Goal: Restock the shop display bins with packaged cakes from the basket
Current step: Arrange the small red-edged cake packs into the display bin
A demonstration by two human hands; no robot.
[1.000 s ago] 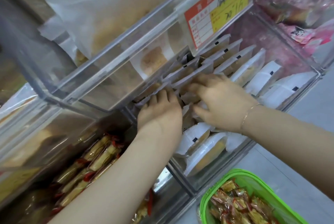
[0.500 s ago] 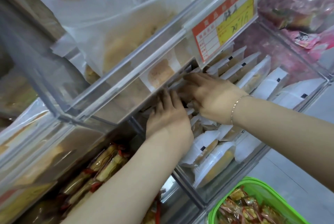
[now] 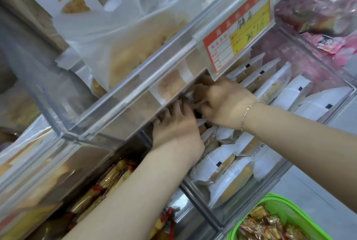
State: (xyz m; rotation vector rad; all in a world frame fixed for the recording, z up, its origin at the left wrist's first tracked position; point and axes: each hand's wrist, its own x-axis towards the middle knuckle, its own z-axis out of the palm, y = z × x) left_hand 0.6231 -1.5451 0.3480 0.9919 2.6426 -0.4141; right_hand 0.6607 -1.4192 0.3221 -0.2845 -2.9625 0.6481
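Note:
Both my hands reach into the back of a clear display bin [image 3: 249, 204] holding several white-wrapped cakes [image 3: 222, 164]. My left hand [image 3: 175, 125] lies flat with straight fingers pressing on packets under the upper bin's edge. My right hand [image 3: 224, 102], with a thin bracelet on the wrist, has its fingers bent over the top edges of upright white packets; its fingertips are hidden under the upper bin. More white packets [image 3: 289, 92] stand in a row to the right. The green basket [image 3: 286, 208] with shiny orange packets sits at the bottom right.
A clear upper bin [image 3: 116, 112] with a red and yellow price tag [image 3: 239, 32] overhangs the hands. Yellow packets with red ends [image 3: 108, 183] fill the lower left bin. Pink packets [image 3: 332, 44] lie in the bin at top right. Grey floor shows at right.
Both hands have moved deeper toward the back of the bin, under the upper bin's edge. The camera has come closer and the basket has slid lower in the frame.

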